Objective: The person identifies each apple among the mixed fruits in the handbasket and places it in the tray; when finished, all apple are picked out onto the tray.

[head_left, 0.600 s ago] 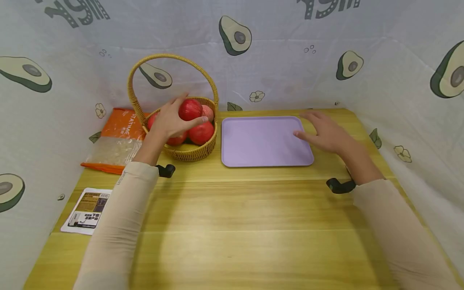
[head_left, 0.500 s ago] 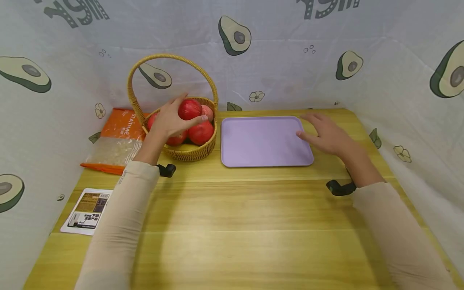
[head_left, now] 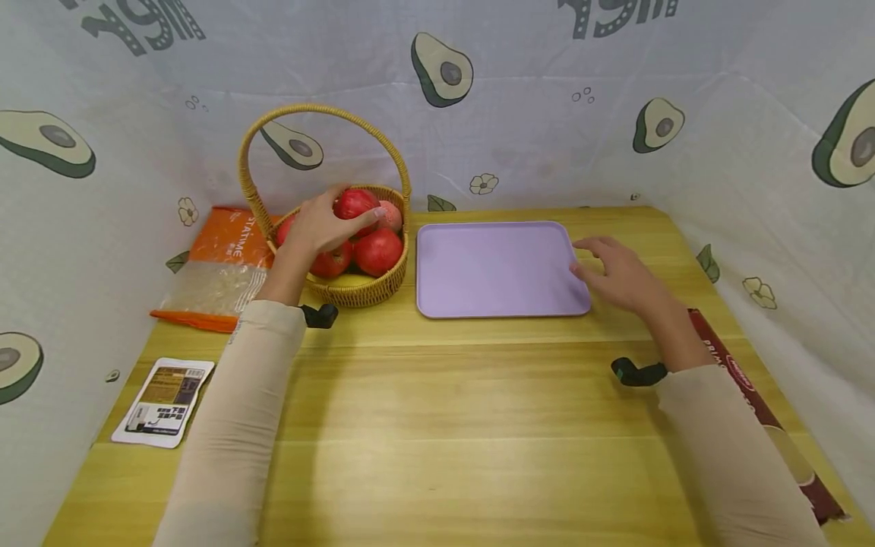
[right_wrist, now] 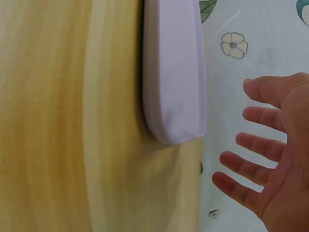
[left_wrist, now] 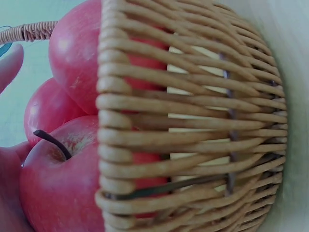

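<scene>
In the head view, my left hand (head_left: 317,226) reaches over a wicker basket (head_left: 362,292) of red fruit. Its thumb and fingers spread around the topmost apple (head_left: 358,203), the thumb overlapping its near side and some fingertips hidden behind. From the left wrist, an apple with a dark stem (left_wrist: 60,179) shows at the basket's woven side, and a gap stands between the thumb (left_wrist: 8,67) and the fruit. My right hand (head_left: 618,275) hovers at the right edge of a lilac tray (head_left: 502,270). Its fingers are extended and spread, holding nothing, in the right wrist view.
An orange and clear bag (head_left: 219,266) lies left of the basket. A white-edged packet (head_left: 164,403) rests nearer, beside my left forearm. Along the right table edge lies a long maroon packet (head_left: 738,380), partly behind my right sleeve. Avocado-print cloth (head_left: 519,106) walls the table.
My left hand has lowered a little and its thumb has drawn closer to the apple. The right hand has moved slightly down and right, and the maroon packet has come into sight.
</scene>
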`<state>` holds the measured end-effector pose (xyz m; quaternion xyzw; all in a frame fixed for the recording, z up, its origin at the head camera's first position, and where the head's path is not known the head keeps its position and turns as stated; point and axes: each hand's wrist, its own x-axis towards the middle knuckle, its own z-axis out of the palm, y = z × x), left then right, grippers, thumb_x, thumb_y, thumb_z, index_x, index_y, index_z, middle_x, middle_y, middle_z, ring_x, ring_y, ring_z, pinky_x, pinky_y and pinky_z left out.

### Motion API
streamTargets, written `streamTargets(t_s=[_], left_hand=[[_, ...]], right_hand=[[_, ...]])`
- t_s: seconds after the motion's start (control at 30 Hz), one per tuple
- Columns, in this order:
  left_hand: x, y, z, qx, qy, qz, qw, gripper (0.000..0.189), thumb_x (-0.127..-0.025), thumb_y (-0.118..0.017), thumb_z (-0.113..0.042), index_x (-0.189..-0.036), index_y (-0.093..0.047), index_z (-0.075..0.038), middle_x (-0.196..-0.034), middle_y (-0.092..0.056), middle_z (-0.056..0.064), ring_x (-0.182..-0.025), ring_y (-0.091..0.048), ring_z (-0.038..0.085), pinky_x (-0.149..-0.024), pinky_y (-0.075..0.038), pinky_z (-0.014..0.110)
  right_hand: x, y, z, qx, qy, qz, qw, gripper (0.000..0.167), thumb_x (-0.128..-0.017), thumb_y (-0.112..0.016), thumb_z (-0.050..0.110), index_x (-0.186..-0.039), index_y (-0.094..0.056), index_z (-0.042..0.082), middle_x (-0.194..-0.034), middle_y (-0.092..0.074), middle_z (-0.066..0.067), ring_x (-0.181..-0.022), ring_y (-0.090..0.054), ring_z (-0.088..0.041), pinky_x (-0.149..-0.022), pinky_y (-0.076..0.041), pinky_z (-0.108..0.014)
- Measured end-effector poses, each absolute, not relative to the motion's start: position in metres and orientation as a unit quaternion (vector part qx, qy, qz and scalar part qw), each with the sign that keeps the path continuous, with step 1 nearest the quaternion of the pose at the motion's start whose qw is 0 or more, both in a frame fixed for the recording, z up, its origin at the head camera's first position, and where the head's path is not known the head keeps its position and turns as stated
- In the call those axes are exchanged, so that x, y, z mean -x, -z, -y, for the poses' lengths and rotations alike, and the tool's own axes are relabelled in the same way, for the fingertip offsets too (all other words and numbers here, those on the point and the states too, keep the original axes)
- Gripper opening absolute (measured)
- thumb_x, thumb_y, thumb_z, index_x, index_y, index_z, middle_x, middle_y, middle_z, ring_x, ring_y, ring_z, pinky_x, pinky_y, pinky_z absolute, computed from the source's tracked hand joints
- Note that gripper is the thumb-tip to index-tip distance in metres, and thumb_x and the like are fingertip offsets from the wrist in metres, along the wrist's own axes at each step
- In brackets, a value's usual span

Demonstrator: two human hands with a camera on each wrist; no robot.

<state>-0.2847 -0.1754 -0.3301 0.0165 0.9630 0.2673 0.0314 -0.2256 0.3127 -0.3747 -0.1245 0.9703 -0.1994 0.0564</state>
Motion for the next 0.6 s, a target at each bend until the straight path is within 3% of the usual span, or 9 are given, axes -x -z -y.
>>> streamTargets(t_s=[0.33, 0.6], left_hand=[[0.29, 0.327, 0.181, -0.021, -0.266, -0.963, 0.045, 0.093, -0.089, -0.043, -0.083, -0.162, -0.032, -0.026, -0.158, -0.044, 0.018, -0.146, -0.036, 0.041, -0.118, -0.031, 0.067], [0.293, 0.328, 0.182, -0.023, -0.28, -0.959, 0.039, 0.088, -0.094, -0.043, -0.076, -0.16, -0.038, -0.019, -0.154, -0.05, 0.018, -0.143, -0.042, 0.041, -0.118, -0.034, 0.063]], right_hand=[[0.222, 0.401, -0.325, 0.106, 0.272, -0.955, 0.047, 0.055, -0.104, -0.06, 0.03, -0.149, -0.048, 0.002, -0.157, -0.04, -0.027, -0.127, -0.053, -0.051, -0.102, -0.047, -0.067], [0.218, 0.412, -0.319, 0.062, 0.313, -0.946, 0.061, 0.052, -0.105, -0.057, 0.029, -0.151, -0.049, 0.006, -0.152, -0.047, -0.027, -0.126, -0.054, -0.048, -0.104, -0.046, -0.065]])
